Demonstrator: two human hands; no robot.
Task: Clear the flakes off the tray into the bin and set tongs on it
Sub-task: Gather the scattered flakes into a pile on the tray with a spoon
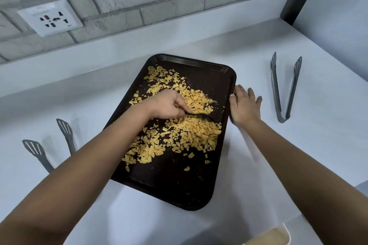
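White counter, tray edge, right hand

Both bare forearms reach forward from the near edge. The left hand is turned palm-down, fingers curled, pinching the handle of a black spoon. The right hand lies flat to its right, fingers straight and slightly spread, thumb side pressed against the tray's right rim.

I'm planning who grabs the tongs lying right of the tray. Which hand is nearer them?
Right. The right hand rests at the tray edge beside the tongs; the left hand is over the flakes.
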